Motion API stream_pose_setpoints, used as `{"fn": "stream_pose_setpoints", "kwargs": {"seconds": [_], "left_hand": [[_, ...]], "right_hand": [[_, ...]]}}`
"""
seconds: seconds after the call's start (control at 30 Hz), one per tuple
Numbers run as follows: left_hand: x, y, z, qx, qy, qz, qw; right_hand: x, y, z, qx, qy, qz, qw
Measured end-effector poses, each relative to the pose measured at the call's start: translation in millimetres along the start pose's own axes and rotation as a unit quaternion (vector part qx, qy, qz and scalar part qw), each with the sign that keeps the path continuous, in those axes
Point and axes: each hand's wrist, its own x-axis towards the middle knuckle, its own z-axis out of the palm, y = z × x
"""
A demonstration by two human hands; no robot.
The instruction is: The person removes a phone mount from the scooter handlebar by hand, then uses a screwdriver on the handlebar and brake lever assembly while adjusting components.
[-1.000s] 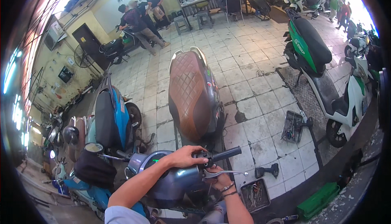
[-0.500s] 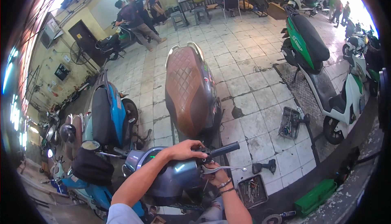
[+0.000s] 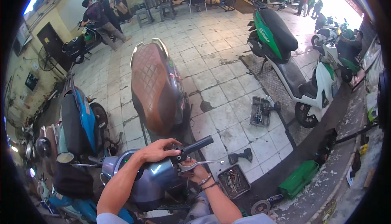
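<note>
My left hand (image 3: 159, 150) reaches over the dark scooter's front cowl (image 3: 152, 183), its fingers curled over the black brake lever mount on the handlebar. A black rubber grip (image 3: 198, 144) sticks out to the right of that mount. Below it, the silver brake lever (image 3: 203, 164) points right, with a ball end. My right hand (image 3: 196, 172), with bracelets at the wrist, is closed just under the lever's base. Its fingertips are partly hidden, so what they pinch cannot be made out. The scooter's brown quilted seat (image 3: 151, 77) lies beyond the handlebar.
On the tiled floor to the right lie a metal tray of tools (image 3: 234, 182), a cordless power tool (image 3: 240, 156) and another tool tray (image 3: 260, 112). A green toolbox (image 3: 299, 179) sits near the ledge. A blue scooter (image 3: 83, 118) stands left, a green-white one (image 3: 281, 48) right. People (image 3: 102, 16) stand behind.
The view has swung right, so everything sits further left in the picture. Both hands keep their places at the handlebar and lever base.
</note>
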Motion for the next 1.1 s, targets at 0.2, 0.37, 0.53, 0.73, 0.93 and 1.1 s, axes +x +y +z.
{"fn": "stream_pose_setpoints", "kwargs": {"seconds": [0.2, 0.37, 0.53, 0.73, 0.93, 1.1], "left_hand": [[-1, -21, 7, 0.044, 0.055, 0.087, 0.994], [-6, -15, 7, 0.078, 0.063, 0.075, 0.992], [-4, -18, 3, 0.051, 0.045, 0.078, 0.995], [-6, -22, 8, 0.136, 0.129, 0.236, 0.954], [-17, 5, 18, 0.237, 0.105, 0.257, 0.931], [-17, 7, 21, 0.223, 0.114, 0.211, 0.945]], "right_hand": [[-19, -18, 40, -0.052, 0.103, 0.038, 0.993], [-21, -13, 23, -0.049, 0.024, 0.017, 0.998], [-23, -4, 25, -0.005, 0.1, -0.01, 0.995], [-24, -6, 4, -0.008, 0.032, 0.024, 0.999], [-31, -6, 10, -0.082, 0.06, -0.018, 0.995], [-26, -4, 29, -0.037, 0.087, -0.039, 0.995]]}}
